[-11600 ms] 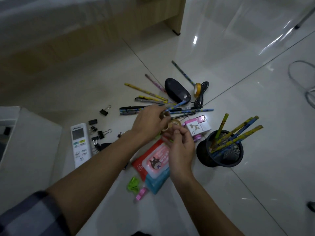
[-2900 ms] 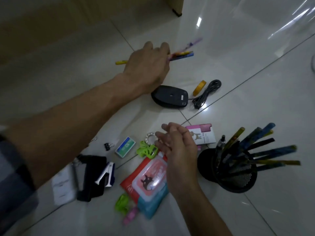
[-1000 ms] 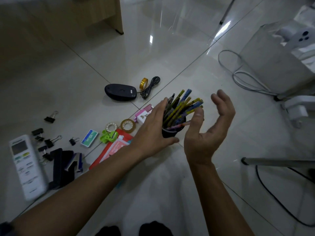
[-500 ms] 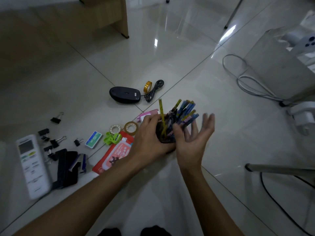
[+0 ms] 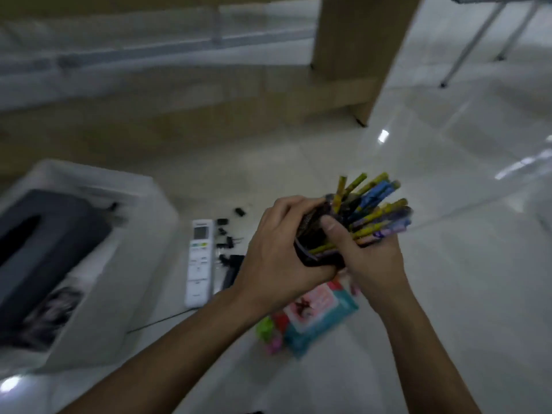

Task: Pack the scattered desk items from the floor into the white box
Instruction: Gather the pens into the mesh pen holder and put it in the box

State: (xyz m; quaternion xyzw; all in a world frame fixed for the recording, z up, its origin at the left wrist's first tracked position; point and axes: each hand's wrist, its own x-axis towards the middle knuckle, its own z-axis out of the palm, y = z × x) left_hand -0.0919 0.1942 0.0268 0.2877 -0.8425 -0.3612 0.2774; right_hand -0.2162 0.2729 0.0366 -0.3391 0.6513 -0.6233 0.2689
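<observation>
Glossy pale floor tiles [image 5: 448, 264] w/ a wooden desk leg [image 5: 355, 55] at the far edge. Left hand [image 5: 277, 255] has its fingers [image 5: 286, 204] wrapped tight round the black mesh pen cup [image 5: 313, 234], held up off the floor & tipped to the right. Right hand [image 5: 367, 258] braces the other side, thumb pressed across the rim, fingers curled under the pencils [image 5: 373, 210] – slim yellow & blue sticks fanning out of the cup. Below the hands, a soft red/teal wipes pack [image 5: 316, 312] lies flat on the floor; a green clip [image 5: 265, 327] just beside it. Further left: long white remote [image 5: 198, 261], small black binder clips [image 5: 227, 234] near it. White box [image 5: 125, 264] sits at the floor's left edge, open top, dark rounded item [image 5: 44, 249] inside; blurred.
</observation>
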